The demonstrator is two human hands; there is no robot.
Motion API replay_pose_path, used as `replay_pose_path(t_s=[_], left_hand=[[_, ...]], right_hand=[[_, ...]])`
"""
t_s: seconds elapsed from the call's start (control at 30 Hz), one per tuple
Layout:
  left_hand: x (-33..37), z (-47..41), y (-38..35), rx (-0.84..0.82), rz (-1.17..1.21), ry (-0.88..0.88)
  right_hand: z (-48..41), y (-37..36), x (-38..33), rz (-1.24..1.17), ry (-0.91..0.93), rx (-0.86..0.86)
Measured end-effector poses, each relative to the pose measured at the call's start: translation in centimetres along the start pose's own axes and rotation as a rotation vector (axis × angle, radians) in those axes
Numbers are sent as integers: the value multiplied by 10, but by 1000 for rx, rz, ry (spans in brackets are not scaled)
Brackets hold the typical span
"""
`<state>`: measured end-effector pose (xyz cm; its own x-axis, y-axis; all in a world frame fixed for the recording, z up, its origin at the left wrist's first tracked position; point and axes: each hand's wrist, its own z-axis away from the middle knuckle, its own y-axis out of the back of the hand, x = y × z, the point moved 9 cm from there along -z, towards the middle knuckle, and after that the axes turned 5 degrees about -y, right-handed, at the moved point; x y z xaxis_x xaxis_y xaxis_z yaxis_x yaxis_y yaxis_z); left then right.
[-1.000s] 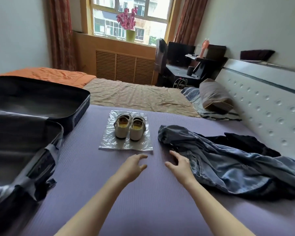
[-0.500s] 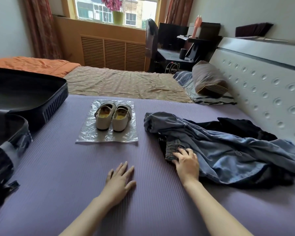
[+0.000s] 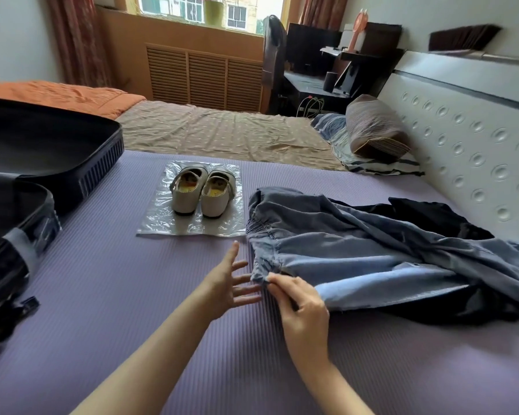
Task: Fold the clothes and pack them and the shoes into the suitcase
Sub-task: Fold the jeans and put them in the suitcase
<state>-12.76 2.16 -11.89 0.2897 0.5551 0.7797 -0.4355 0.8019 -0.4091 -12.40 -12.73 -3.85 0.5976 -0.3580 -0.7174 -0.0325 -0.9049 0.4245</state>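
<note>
Currently pinched: near corner of the crumpled blue denim garment (image 3: 372, 253), by right hand (image 3: 303, 307).
Left hand (image 3: 225, 280): spread, held just beside that corner.
Long axis: laid rightward from both.

- Your left hand (image 3: 226, 283) is bare, with long, slender fingers.
- Your right hand (image 3: 304, 310) is bare too, and the knuckles show along its back.
- Your left forearm (image 3: 150, 354) is uncovered along its whole visible length, down to the lower edge.
- Your right forearm (image 3: 336, 381) is likewise uncovered. Whether you wear sleeves higher up cannot be told.
</note>
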Motion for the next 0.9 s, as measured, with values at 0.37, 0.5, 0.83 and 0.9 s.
replay_pose_path(t_s=[0.37,0.5,0.83,0.9], left_hand=[[0,8,8,67,64,-166],[22,38,36,150,66,-329],[-2,99,127,331,-194,-383],[-3,97,129,353,-220,-408]], right_hand=[[56,-3,-23,-29,139,-27],[60,-9,-53,-77,238,-36],[42,-56,-77,-42,93,-332],[5,-68,-69,71,52,-387]])
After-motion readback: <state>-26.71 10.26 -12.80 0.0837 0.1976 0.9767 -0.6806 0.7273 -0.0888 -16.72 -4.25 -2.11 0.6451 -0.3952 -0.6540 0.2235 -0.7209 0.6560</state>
